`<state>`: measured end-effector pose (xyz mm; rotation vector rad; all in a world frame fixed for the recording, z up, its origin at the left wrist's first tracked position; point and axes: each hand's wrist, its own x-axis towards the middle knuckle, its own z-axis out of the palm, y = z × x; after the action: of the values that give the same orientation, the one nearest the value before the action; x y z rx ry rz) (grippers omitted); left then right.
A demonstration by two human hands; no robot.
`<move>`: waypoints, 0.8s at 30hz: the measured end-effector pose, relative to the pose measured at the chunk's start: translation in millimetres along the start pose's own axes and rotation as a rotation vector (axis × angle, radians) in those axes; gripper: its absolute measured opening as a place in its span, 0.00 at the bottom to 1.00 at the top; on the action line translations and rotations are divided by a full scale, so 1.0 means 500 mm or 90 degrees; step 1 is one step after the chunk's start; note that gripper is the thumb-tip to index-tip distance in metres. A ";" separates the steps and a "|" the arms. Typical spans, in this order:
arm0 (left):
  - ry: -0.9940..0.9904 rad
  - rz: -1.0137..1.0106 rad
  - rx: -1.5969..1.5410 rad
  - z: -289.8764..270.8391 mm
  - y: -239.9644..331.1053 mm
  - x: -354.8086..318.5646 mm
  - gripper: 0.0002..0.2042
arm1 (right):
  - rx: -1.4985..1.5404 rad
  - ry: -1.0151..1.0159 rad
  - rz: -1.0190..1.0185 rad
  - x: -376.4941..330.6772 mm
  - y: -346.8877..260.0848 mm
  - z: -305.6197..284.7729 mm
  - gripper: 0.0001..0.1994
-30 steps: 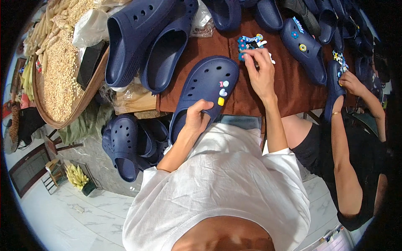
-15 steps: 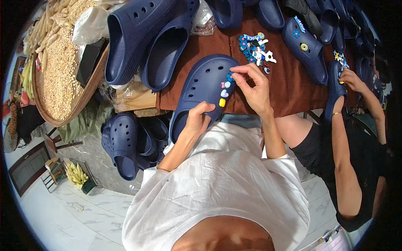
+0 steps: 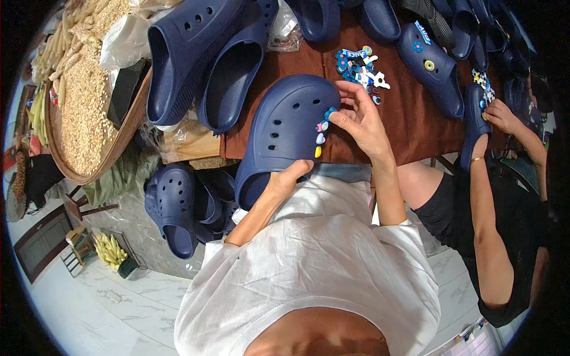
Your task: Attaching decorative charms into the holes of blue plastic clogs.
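Brown cloth [image 3: 415, 133]; two hands [image 3: 287, 179] [image 3: 367, 127] on one clog [image 3: 294, 132].

Your clog [image 3: 285, 121] is navy, its charms [image 3: 320, 139] blue, pink, lilac and yellow. Your shirt [image 3: 309, 255] is plain white.

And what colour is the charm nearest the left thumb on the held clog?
That charm is yellow; the head view, the only one, shows it.

On my far left I see a tray [image 3: 123, 137] of pale kernels [image 3: 88, 133], a black oblong object [image 3: 126, 94] and a plastic bag [image 3: 123, 47]; nearer left, yellow cobs [image 3: 109, 250] above marbled floor [image 3: 142, 308]; right, a person in black [image 3: 504, 255].
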<state>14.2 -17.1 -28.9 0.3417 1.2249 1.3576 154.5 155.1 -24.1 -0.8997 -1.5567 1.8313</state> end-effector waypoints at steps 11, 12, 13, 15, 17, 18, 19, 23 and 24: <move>-0.001 0.011 -0.043 0.007 0.031 0.002 0.13 | 0.116 -0.093 0.018 0.010 -0.018 0.007 0.35; 0.004 0.011 -0.057 0.010 0.034 0.000 0.13 | 0.112 -0.090 0.023 0.007 -0.020 0.009 0.35; 0.004 0.010 -0.071 0.013 0.036 0.000 0.14 | 0.105 -0.084 0.026 0.004 -0.024 0.006 0.34; 0.003 0.009 -0.100 0.015 0.041 0.001 0.14 | 0.127 -0.063 0.024 0.006 -0.020 0.022 0.34; 0.004 0.009 -0.128 0.017 0.043 0.000 0.15 | 0.117 -0.061 0.032 0.003 -0.005 0.021 0.34; 0.004 0.009 -0.142 0.017 0.043 0.002 0.15 | 0.076 -0.057 0.037 0.001 0.001 0.016 0.33; 0.001 0.012 -0.140 0.010 0.041 -0.001 0.15 | 0.076 -0.056 0.032 -0.003 -0.003 0.016 0.33; 0.012 -0.091 -0.245 -0.006 0.019 -0.006 0.20 | 0.092 -0.024 0.029 -0.019 0.006 0.031 0.32; 0.017 -0.082 -0.268 0.002 0.024 -0.005 0.19 | 0.085 -0.010 0.033 -0.020 0.018 0.033 0.32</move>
<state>9.0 -15.6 -17.7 -0.0514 0.9337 1.4680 147.8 135.7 -30.1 -0.8735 -1.4142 1.9567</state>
